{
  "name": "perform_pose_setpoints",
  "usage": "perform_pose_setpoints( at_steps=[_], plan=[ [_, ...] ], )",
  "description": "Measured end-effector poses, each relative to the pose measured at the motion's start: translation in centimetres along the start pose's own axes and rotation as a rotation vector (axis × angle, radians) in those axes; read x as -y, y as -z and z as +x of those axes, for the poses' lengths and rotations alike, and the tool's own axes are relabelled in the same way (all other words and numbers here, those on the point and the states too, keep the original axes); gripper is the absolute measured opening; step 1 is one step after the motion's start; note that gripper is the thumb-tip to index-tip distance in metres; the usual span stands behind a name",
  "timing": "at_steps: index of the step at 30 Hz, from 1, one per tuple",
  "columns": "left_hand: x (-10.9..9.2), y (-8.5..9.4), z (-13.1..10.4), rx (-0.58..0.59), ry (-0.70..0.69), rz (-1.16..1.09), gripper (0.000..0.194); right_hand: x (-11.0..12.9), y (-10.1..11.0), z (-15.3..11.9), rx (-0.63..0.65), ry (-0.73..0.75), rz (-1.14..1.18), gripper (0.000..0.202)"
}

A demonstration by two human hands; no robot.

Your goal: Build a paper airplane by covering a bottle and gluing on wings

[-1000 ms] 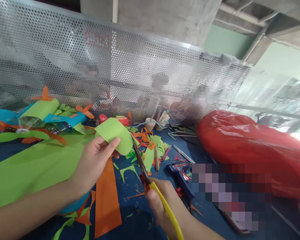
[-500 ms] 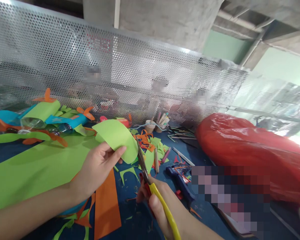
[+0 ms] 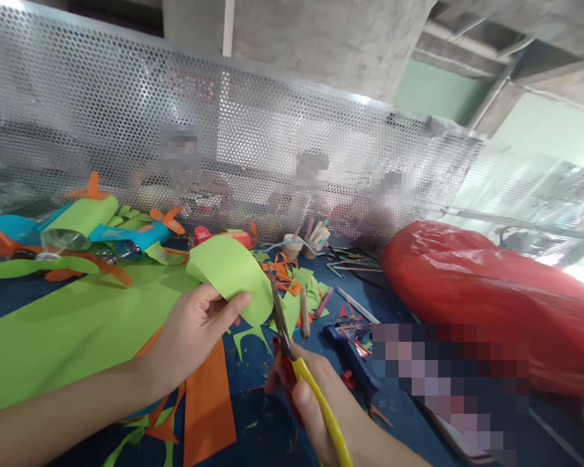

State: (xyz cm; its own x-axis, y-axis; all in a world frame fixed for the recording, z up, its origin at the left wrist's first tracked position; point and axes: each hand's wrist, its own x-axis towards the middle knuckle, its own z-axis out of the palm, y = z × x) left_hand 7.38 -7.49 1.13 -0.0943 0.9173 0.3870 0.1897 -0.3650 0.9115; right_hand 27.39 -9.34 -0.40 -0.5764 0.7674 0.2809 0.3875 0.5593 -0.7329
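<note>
- Right hand (image 3: 321, 386): grip closed around the yellow-and-red handles of the scissors (image 3: 287, 347); blades point away from the wearer.
- Orange paper strip (image 3: 208, 402): flat on the dark blue table (image 3: 243, 447), between the two forearms.
- Left hand (image 3: 194, 331): grip clamped, thumb on top, on the curved piece of light green paper (image 3: 233, 275).
- Light green paper: raised above the table, right edge at the scissor blades; blade contact cannot be told.
- Large green sheet (image 3: 78, 324): on the table, left of the left hand.
- Blue glue gun (image 3: 351, 358): right of the scissors.
- Paper scraps (image 3: 314, 285): green and orange, heaped beyond the blades.
- Red plastic bag (image 3: 472, 292): far right.
- Blue-wrapped plastic bottle (image 3: 139, 235): far left, among similar bottles.
- Cup (image 3: 292, 246): beyond the scraps.
- Perforated metal panel (image 3: 267, 110): behind the table; people show through it.
</note>
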Motion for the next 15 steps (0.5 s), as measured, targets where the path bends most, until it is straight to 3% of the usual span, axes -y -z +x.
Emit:
perform_pose_setpoints(
  at_steps=[15],
  plan=[
    [-0.23,0.13,-0.02,0.012,0.008,0.036,0.019,-0.1,0.01,0.03,-0.032,-0.051,0.049,0.064]
  ],
)
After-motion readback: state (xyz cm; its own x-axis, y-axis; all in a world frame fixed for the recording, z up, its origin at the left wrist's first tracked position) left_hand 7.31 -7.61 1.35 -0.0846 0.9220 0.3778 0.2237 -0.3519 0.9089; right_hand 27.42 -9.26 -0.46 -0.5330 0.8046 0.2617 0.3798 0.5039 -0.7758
